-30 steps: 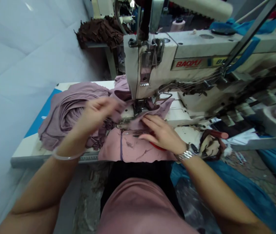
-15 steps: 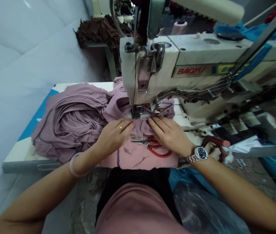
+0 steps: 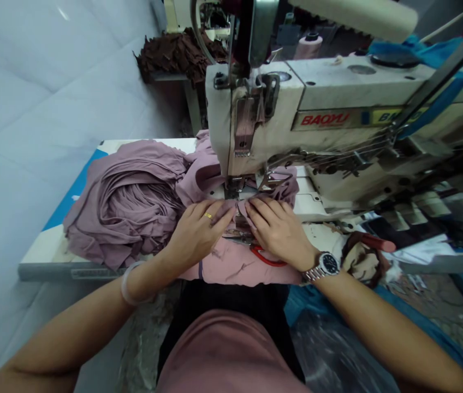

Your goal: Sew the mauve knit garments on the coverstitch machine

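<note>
My left hand (image 3: 196,234) and my right hand (image 3: 278,229) rest side by side on a mauve fabric piece (image 3: 235,210) just in front of the presser foot (image 3: 235,188) of a cream sewing machine (image 3: 321,120). The fingers of both hands press flat on the cloth, their tips nearly touching. Red-handled scissors (image 3: 266,257) lie partly under my right palm on a pink cloth (image 3: 235,267). A heap of mauve fabric (image 3: 129,199) lies to the left of my left hand.
The sewing table (image 3: 47,251) has a blue strip along its left side. A brown fabric pile (image 3: 174,52) sits behind on another stand. Blue cloth (image 3: 461,305) and cluttered small items (image 3: 366,251) lie to the right. A pale wall runs along the left.
My left hand came down from a raised, blurred position onto the cloth, and both hands have moved closer together toward the presser foot. The scissors are now more covered by my right hand.
</note>
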Available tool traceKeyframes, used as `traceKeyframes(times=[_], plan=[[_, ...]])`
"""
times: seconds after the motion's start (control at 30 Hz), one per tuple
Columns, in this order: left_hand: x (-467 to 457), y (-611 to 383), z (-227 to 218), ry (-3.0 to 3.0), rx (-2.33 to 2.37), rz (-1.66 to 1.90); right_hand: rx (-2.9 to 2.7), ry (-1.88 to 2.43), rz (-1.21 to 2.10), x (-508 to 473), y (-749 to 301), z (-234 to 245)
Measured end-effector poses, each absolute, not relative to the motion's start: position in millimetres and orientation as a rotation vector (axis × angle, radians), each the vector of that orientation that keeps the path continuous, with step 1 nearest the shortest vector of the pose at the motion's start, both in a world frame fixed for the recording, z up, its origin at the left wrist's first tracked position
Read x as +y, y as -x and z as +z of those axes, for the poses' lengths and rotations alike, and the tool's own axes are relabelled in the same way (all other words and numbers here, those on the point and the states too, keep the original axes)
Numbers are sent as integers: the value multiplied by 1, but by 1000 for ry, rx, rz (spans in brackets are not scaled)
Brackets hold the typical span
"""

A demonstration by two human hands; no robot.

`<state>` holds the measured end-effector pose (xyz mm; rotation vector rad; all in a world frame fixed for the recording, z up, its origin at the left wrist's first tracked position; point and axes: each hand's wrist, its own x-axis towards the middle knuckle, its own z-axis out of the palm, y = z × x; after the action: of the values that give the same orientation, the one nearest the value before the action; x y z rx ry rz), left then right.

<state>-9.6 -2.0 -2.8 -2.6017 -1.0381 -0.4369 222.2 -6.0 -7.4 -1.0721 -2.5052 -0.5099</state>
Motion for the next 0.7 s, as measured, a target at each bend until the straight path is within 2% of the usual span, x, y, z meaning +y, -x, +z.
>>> traceKeyframes(times=[0.23, 0.53, 0.7], plan=[[5, 5, -6, 2679, -907, -575, -2457, 1136, -369, -8, -215, -11], [3, 1, -8, 2656, -1043, -638, -2427, 1134, -413, -10, -208, -13], [4, -3, -10, 2631, -1104, -659, -2244, 1184, -159, -12, -205, -15]])
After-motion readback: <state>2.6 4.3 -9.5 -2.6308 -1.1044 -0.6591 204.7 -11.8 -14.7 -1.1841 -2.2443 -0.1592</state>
